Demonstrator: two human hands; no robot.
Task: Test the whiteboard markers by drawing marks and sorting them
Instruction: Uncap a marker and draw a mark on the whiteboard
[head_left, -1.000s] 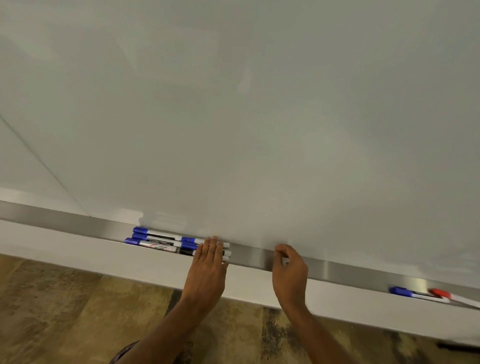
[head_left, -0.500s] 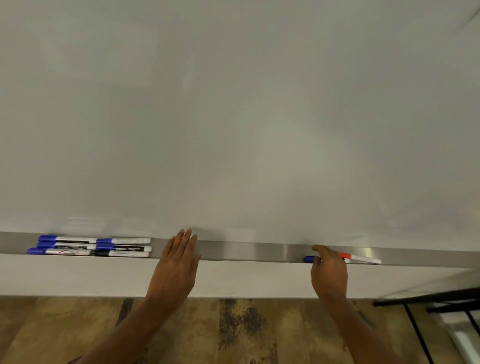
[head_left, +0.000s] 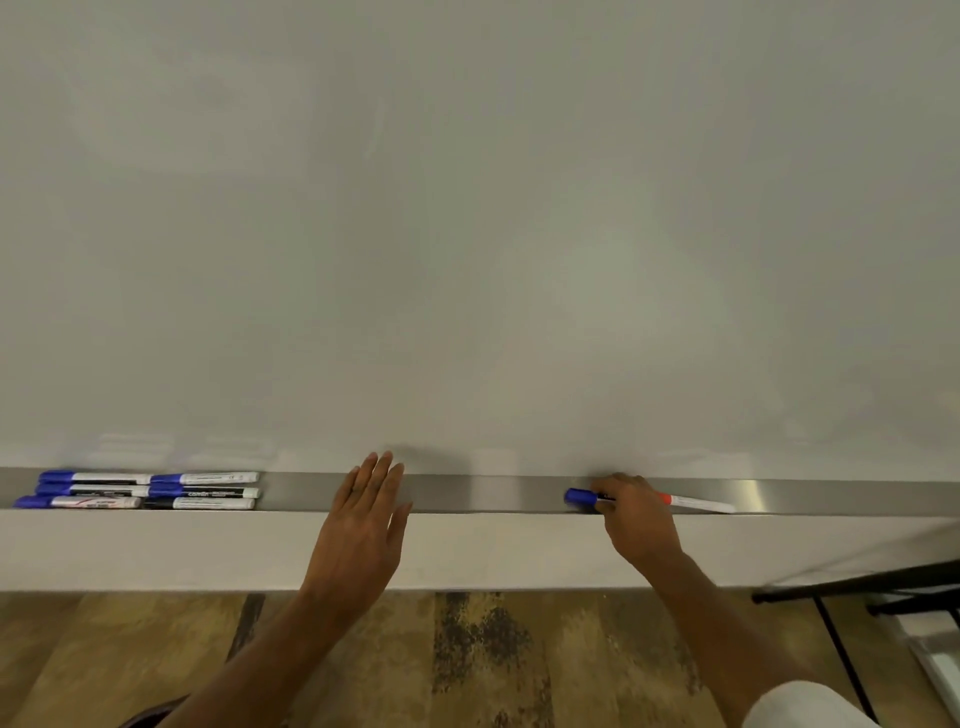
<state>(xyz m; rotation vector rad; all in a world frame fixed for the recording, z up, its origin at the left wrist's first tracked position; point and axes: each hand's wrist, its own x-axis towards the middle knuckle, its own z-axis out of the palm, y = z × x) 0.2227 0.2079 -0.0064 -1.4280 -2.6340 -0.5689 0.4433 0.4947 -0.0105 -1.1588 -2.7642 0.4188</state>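
A blank whiteboard fills the view, with a metal tray along its bottom edge. At the tray's left lie several markers with blue and black caps, in a neat cluster. My left hand lies flat with straight fingers over the tray's middle, holding nothing. My right hand curls its fingers round a blue-capped marker on the tray. A red-capped marker sticks out to the right of that hand.
Below the tray runs a white wall strip, then a worn wooden floor. A black metal frame stands at the lower right.
The view has swung right along the tray. My right hand slid right to the blue and red markers and closed on the blue one. My left hand left the marker cluster.
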